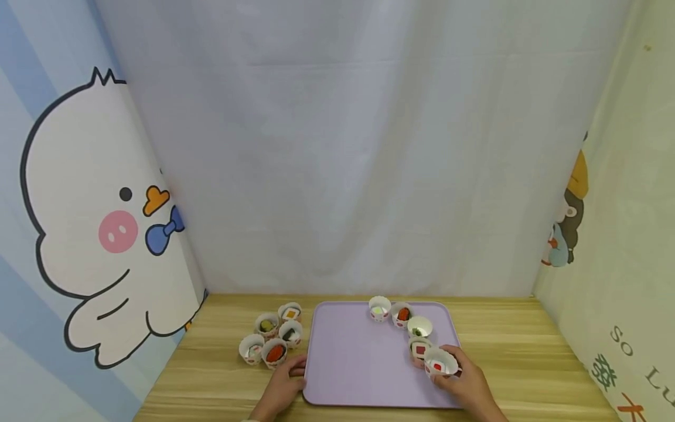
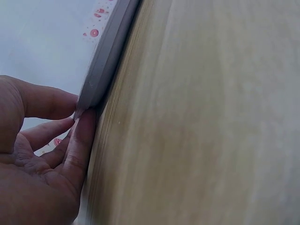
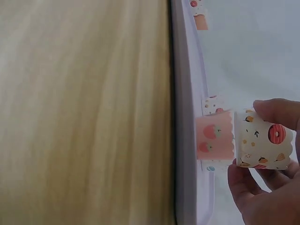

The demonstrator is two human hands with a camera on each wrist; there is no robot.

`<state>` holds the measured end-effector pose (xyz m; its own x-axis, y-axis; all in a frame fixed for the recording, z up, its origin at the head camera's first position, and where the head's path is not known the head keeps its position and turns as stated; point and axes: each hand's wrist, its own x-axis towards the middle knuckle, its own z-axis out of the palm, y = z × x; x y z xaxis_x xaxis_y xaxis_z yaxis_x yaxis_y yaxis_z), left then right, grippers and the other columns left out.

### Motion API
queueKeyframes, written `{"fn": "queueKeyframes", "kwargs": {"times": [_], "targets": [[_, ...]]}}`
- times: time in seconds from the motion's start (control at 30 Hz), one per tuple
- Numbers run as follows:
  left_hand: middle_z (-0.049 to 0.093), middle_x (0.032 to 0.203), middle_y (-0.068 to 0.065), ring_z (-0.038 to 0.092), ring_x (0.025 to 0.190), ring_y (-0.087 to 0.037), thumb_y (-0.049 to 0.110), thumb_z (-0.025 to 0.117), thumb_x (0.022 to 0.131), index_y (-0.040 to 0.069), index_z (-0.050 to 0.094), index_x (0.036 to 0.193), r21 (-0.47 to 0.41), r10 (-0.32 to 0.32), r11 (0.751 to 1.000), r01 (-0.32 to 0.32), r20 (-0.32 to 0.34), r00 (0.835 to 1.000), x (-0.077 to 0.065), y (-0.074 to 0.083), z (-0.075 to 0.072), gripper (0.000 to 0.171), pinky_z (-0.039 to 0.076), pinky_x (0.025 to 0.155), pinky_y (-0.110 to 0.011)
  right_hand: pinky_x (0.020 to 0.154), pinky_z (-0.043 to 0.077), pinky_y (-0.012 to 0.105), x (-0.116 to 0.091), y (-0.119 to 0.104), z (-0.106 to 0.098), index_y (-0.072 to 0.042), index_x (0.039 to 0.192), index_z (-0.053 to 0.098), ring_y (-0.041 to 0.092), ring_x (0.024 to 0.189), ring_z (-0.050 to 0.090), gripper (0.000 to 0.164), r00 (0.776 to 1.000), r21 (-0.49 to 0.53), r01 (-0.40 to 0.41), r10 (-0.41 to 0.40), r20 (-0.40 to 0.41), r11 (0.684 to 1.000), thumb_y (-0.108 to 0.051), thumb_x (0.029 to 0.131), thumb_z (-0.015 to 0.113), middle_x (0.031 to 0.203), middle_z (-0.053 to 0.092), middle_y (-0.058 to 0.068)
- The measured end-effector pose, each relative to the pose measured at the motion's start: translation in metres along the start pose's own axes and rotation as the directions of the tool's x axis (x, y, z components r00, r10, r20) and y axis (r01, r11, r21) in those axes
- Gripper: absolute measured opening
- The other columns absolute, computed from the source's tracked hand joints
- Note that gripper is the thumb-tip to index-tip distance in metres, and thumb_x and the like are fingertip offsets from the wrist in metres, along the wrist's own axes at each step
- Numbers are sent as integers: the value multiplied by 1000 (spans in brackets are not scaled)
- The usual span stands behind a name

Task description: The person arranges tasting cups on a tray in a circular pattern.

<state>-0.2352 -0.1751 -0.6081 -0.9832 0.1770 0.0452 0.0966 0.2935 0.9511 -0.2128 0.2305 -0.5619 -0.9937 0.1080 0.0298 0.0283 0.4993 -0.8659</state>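
Clearly, your right grip point(image 1: 468, 380) is closed round a white doughnut-print cup point(image 3: 255, 140), thumb on one side and fingers on the other, spread only as wide as the cup. That cup, with a red piece inside, is nearly upright over the right side of the lilac tray point(image 1: 353, 357), its base about level with the rim of the pink strawberry cup point(image 3: 215, 136) just beside it. Your left grip point(image 1: 285, 384) pinches the tray's left edge between thumb and fingers, near the front corner. Beyond the strawberry cup, three more cups point(image 1: 419, 327) curve toward the tray's far edge. To your left, five filled cups point(image 1: 275, 353) cluster on the bench point(image 1: 527, 363).
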Motion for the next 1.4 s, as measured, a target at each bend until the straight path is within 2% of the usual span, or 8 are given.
{"fn": "queueKeyframes", "kwargs": {"times": [0.27, 0.57, 0.8, 1.0, 1.17, 1.27, 1.4], "targets": [[60, 120, -30, 63, 107, -36, -10, 60, 76, -18, 49, 131, 4, 3, 1000, -3, -7, 1000, -1, 1, 0, 57, 51, 78, -18, 72, 47, 22, -7, 1, 12, -8, 124, 60, 15, 92, 57, 62, 999, -50, -5, 6, 32, 999, -12, 67, 87, 112, 67, 10], [60, 120, -30, 63, 106, -35, -9, 60, 75, -18, 49, 131, 0, 1, 1000, -1, -21, 1000, 0, 2, 0, 58, 51, 79, -18, 74, 48, 21, -13, -1, 14, -9, 123, 61, 15, 92, 59, 62, 1000, -55, -15, 16, 15, 998, -12, 68, 87, 112, 68, 10], [61, 119, -28, 63, 107, -35, -10, 61, 75, -18, 49, 131, 4, 4, 1000, -4, -27, 1000, 1, 2, 0, 58, 51, 79, -18, 72, 48, 21, -14, 1, 16, -9, 123, 61, 10, 86, 57, 63, 999, -85, 17, -14, 47, 996, -13, 66, 88, 109, 68, 6], [61, 119, -29, 63, 107, -36, -10, 60, 77, -18, 48, 132, -5, -5, 1000, 5, -22, 1000, 1, 2, 0, 57, 51, 78, -18, 71, 46, 22, -14, 4, 19, -9, 123, 61, 11, 85, 56, 62, 996, -95, 46, -38, 85, 994, -13, 67, 87, 107, 68, 6], [60, 120, -30, 62, 108, -37, -10, 59, 77, -19, 47, 132, -13, -12, 1000, 12, -14, 1000, 0, 1, 1, 57, 51, 77, -18, 71, 46, 22, -13, 8, 23, -10, 124, 60, 10, 85, 57, 64, 993, -131, 41, -25, 116, 991, -15, 66, 87, 107, 69, 4], [60, 120, -30, 62, 108, -36, -10, 58, 77, -19, 47, 132, -22, -16, 1000, 15, -10, 1000, 0, 0, 1, 57, 51, 77, -18, 74, 49, 21, -12, 11, 24, -6, 124, 60, 13, 90, 62, 63, 991, -96, 56, -43, 129, 994, -12, 67, 86, 109, 69, 6], [60, 120, -30, 62, 108, -36, -10, 59, 77, -19, 47, 132, -25, -19, 1000, 19, -11, 1000, 0, 0, 1, 58, 51, 77, -18, 80, 56, 24, -12, 14, 25, 3, 122, 59, 25, 100, 67, 58, 987, 1, 81, -80, 142, 997, -4, 69, 83, 114, 68, 15]]}}
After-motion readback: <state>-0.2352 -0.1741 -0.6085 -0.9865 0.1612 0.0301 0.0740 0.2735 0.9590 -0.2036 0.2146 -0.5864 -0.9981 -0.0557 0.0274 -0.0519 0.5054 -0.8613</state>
